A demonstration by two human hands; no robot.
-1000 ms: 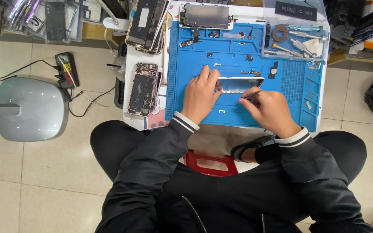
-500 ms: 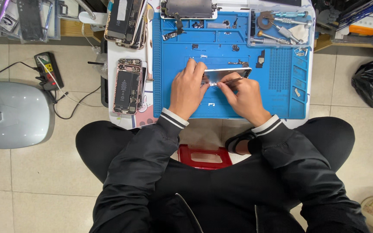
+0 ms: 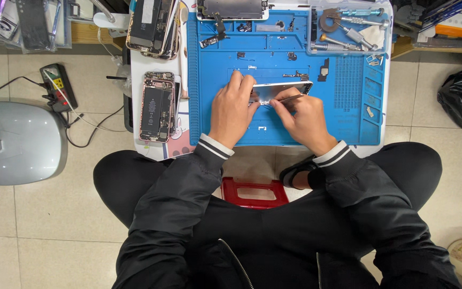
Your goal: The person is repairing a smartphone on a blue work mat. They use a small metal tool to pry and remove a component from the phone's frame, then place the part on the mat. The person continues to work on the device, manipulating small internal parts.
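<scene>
Tiled floor surrounds the blue mat (image 3: 209,107). Left hand (image 3: 232,109) pins the phone shell (image 3: 282,91) at mat centre; right hand (image 3: 303,118) pinches a thin tool (image 3: 290,98) at its five-o'clock edge. Best to pry gently, keeping the shell flat.

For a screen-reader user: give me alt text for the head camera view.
Seen from above, a seated person in a black jacket works on a phone part on a blue mat: the left hand steadies it, the right hand holds a thin tool to it. An opened phone lies left of the mat, and small tools sit at its top right.
</scene>
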